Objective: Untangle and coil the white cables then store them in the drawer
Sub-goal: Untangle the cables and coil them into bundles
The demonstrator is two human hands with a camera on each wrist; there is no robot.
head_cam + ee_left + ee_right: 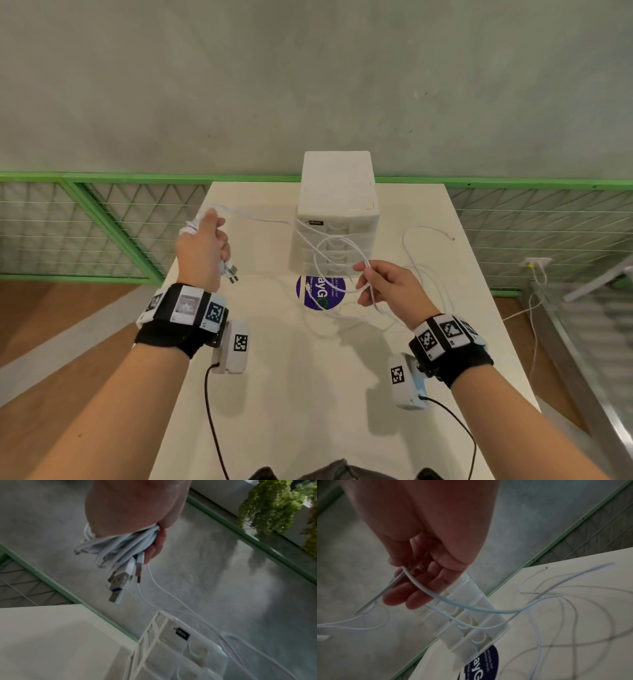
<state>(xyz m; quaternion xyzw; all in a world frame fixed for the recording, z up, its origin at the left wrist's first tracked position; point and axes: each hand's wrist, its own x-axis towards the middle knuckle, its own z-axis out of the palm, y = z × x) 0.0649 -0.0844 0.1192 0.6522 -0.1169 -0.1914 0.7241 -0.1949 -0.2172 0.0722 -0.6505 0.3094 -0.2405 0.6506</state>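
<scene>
My left hand (203, 245) is raised over the table's left side and grips a bundle of coiled white cables (120, 545); several USB plugs (120, 582) hang below the fist. From that bundle a loose white strand (260, 217) runs right, across the front of the white drawer unit (337, 212), to my right hand (383, 284). The right hand pinches that white cable (426, 589) between thumb and fingers, in front of the drawers. More loose white cable (421, 253) lies in loops on the table at the right. All the drawers look closed.
The white table (308, 394) carries a round blue sticker (320, 293) just in front of the drawer unit. A green-framed mesh railing (102, 219) runs behind and left of the table. A wall socket with a plugged cable (534, 265) sits at the right.
</scene>
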